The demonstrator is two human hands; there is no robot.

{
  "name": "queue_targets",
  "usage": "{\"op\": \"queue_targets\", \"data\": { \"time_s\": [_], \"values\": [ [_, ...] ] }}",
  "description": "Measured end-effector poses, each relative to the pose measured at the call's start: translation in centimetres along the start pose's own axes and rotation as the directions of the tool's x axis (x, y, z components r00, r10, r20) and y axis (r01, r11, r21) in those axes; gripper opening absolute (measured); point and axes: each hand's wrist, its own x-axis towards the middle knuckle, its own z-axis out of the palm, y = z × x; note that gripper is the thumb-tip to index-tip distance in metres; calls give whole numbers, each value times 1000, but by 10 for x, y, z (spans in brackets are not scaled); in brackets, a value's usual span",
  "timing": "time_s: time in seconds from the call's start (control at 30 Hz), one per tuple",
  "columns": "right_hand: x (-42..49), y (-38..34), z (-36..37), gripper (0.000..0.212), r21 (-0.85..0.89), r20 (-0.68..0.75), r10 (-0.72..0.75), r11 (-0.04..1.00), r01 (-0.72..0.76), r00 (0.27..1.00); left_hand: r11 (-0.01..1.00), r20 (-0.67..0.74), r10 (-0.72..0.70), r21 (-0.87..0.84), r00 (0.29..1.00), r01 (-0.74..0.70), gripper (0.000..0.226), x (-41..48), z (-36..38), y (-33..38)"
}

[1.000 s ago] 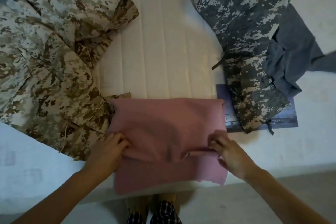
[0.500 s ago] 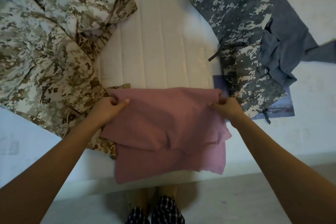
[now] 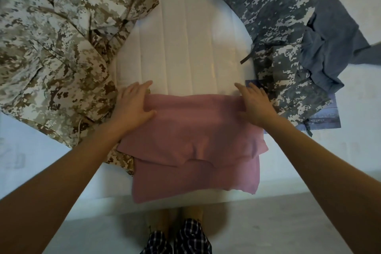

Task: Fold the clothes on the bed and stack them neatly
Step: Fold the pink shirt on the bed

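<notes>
Where the view cuts off at the bottom, only a strip of checked trousers [image 3: 181, 239] shows, and both forearms run out of frame. Just beyond, the folded pink garment [image 3: 195, 146] lies at the near edge of the bed [image 3: 185, 47], its lower layer hanging slightly over; what the upper fold covers is hidden. Its left edge overlaps the hem of the tan camouflage garment [image 3: 61, 51]. The left hand [image 3: 132, 107] lies flat on the far left corner, fingers straight and reaching onto the mattress, gripping nothing. The right hand [image 3: 255, 107] does the same on the far right corner. Half a second ago both hands pinched these corners — now they have let go and press the fold down. Farther off, the tan garment runs past the left edge. On the right, the grey camouflage garment [image 3: 278, 27] partly buries a blue-grey garment [image 3: 329, 47] and a blue printed sheet [image 3: 325, 117] — its print too blurred to read.
</notes>
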Motion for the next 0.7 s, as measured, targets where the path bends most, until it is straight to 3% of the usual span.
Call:
{"op": "queue_targets", "data": {
  "time_s": [0.07, 0.17, 0.2, 0.27, 0.33, 0.43, 0.5, 0.57, 0.7],
  "values": [
    [6, -2, -6, 72, -221, 127, 46, 975, -17, 991, 984, 147, 26, 171, 989, -51, 71, 13, -7, 1],
    [9, -5, -26, 14, -311, 180, -29, 947, 85, 983, 972, 290, 141, 141, 947, -188, 19, 25, -29, -1],
    [8, -5, -37, 8, -275, 224, -50, 955, 113, 973, 974, 367, 159, 90, 916, -205, 10, 29, -40, -1],
    [13, -3, -67, 26, -190, 313, -18, 978, 81, 950, 969, 441, 193, 55, 876, -241, 6, 41, -62, -3],
    [25, 0, -94, 33, -161, 274, 11, 986, 35, 962, 955, 380, 229, 90, 896, -283, 8, 61, -82, -3],
    [54, -3, -112, 8, -180, 9, -4, 984, 6, 1000, 953, 162, 219, 178, 962, -247, 23, 96, -97, 1],
    [62, -8, -110, 48, -146, -56, 41, 988, -49, 998, 973, 57, 97, 203, 994, -107, 48, 107, -94, 3],
    [51, -14, -97, 62, 21, -173, 89, 996, -87, 981, 995, -54, -18, 96, 998, 23, 57, 93, -80, 6],
    [-22, -9, -28, 30, 308, -388, 215, 947, -94, 896, 941, -227, -155, -330, 962, 74, 38, -11, -25, 19]
  ]
}}
